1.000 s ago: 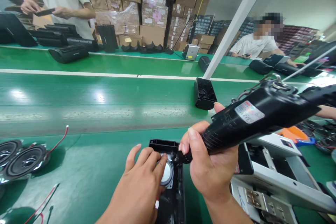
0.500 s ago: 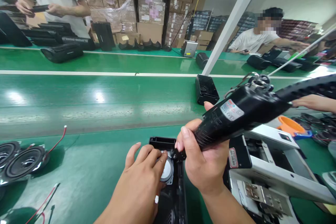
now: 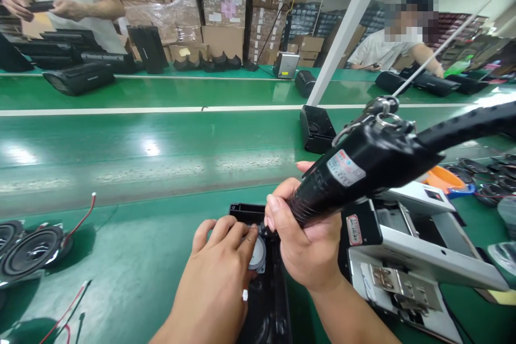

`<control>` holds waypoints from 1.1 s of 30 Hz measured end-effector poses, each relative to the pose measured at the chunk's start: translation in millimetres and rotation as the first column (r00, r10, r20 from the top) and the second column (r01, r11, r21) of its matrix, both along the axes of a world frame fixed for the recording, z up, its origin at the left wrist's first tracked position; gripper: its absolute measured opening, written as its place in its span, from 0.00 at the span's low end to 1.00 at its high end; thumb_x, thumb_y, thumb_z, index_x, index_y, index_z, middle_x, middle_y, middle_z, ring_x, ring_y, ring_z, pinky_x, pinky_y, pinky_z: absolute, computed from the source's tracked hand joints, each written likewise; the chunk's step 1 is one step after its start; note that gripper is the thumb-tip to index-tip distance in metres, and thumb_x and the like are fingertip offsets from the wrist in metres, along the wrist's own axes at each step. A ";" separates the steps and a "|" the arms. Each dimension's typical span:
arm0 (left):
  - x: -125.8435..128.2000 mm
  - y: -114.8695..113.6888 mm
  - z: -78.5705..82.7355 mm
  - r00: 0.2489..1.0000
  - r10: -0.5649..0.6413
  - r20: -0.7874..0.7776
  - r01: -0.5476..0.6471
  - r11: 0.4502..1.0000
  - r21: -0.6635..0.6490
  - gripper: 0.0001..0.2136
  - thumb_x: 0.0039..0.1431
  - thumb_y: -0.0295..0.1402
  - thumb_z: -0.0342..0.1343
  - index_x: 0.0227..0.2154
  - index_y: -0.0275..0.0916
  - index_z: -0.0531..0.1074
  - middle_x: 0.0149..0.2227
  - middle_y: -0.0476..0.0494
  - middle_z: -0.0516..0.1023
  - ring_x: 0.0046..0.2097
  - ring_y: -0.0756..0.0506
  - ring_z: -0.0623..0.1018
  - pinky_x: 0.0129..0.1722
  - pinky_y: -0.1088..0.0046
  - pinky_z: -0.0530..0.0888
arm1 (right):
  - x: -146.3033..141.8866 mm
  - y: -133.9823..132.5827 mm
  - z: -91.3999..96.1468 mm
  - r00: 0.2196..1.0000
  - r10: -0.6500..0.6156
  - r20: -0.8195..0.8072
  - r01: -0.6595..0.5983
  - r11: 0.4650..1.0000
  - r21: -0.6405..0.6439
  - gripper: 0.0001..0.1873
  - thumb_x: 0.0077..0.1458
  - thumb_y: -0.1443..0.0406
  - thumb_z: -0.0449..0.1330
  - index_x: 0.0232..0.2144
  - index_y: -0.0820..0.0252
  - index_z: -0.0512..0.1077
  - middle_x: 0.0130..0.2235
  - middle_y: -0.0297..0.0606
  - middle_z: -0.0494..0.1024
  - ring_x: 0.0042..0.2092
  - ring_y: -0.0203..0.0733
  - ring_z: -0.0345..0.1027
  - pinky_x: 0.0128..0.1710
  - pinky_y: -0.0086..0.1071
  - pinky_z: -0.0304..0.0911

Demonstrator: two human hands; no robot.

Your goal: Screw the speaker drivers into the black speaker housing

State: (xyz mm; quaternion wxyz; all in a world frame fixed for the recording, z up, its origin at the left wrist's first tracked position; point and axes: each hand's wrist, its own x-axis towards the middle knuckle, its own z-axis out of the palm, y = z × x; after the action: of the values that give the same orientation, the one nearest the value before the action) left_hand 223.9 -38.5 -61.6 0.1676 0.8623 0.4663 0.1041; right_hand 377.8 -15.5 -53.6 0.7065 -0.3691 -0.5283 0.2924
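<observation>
The left hand [image 3: 220, 274] rests with its fingers spread on a small round speaker driver [image 3: 258, 253] seated in the black housing [image 3: 264, 290]. The right hand [image 3: 306, 242] is clenched round a black electric screwdriver [image 3: 363, 169], its tip at the driver's edge; the screwdriver's label is unreadable. Left of the housing, loose speaker cones [image 3: 28, 244] lie on the green worktop [image 3: 141, 247].

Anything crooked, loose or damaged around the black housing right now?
Nothing stands out. The left hand presses the round speaker into the black housing, and the right hand holds the electric screwdriver at its edge.
</observation>
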 end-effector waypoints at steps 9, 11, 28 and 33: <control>4.6 2.9 11.9 0.994 -0.030 -0.103 0.029 0.999 -0.013 0.30 0.62 0.18 0.64 0.67 0.36 0.73 0.56 0.40 0.80 0.60 0.32 0.71 0.60 0.45 0.70 | 0.9 1.2 -3.4 0.997 0.036 -0.067 -0.036 0.999 -0.001 0.21 0.67 0.69 0.65 0.56 0.46 0.65 0.31 0.23 0.73 0.27 0.36 0.66 0.28 0.31 0.66; 6.4 2.8 13.4 0.990 -0.040 -0.134 0.037 0.999 -0.021 0.29 0.63 0.19 0.64 0.67 0.35 0.72 0.56 0.38 0.80 0.60 0.31 0.71 0.59 0.46 0.73 | 1.1 2.1 -5.7 0.995 0.033 -0.095 -0.033 0.999 -0.004 0.22 0.66 0.68 0.66 0.56 0.46 0.65 0.31 0.23 0.73 0.27 0.35 0.66 0.28 0.31 0.67; -1.4 -19.1 -22.3 0.995 -0.095 0.018 0.094 0.995 0.043 0.24 0.71 0.34 0.44 0.64 0.41 0.76 0.55 0.34 0.78 0.53 0.32 0.82 0.47 0.51 0.85 | 80.4 -106.9 77.7 0.830 -0.546 -0.112 0.556 0.796 0.240 0.30 0.64 0.74 0.63 0.65 0.49 0.64 0.28 0.22 0.72 0.22 0.37 0.63 0.24 0.34 0.70; 13.6 -29.1 -7.6 0.981 -0.160 -0.113 0.161 0.987 -0.002 0.27 0.69 0.27 0.45 0.67 0.36 0.73 0.57 0.28 0.77 0.58 0.29 0.79 0.54 0.45 0.83 | 107.7 -121.8 54.8 0.775 -0.631 0.024 0.604 0.752 0.266 0.29 0.64 0.73 0.66 0.62 0.50 0.64 0.28 0.22 0.73 0.23 0.40 0.65 0.26 0.37 0.70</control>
State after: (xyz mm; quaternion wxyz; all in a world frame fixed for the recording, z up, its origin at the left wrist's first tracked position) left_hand 237.5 -67.6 -69.2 0.1458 0.9023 0.4035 0.0433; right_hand 485.5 -137.3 1.1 0.7721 -0.4494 -0.4470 -0.0458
